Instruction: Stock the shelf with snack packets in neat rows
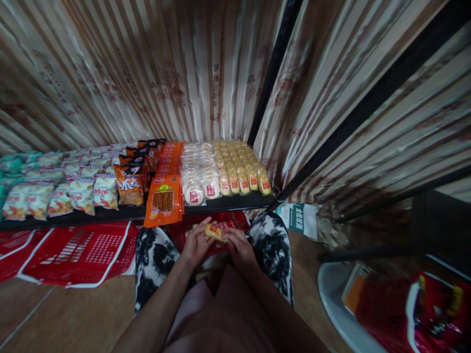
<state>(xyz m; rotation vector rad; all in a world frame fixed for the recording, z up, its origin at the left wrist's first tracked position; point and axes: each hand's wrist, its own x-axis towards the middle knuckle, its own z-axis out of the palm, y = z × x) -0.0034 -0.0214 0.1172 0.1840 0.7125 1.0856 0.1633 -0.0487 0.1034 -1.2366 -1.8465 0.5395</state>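
Yellow cake [215, 232] is sitting in front of you, just below the shelf [230, 202] edge, between your knees. Your left hand [196, 242] is holding its left end, fingers fairly spread; your right hand [237, 245] is pinching the right end.

Handling, my read: it's looking light, soft, easy to crush, with film wrap likely being a bit slippery. Gripping lightly at the two ends is making sense; squeezing the middle is risking dents.

Containers: red bag [84, 255] with white handles is lying under the shelf, left of you; contents aren't showing. Another red bag [235, 218] is showing behind your hands; can't tell what it's holding. White tub [329, 294], right, is holding a third red bag [384, 304] with shiny red packs [441, 321] in it, plus an orange-and-white item [355, 289], too dark to identify.
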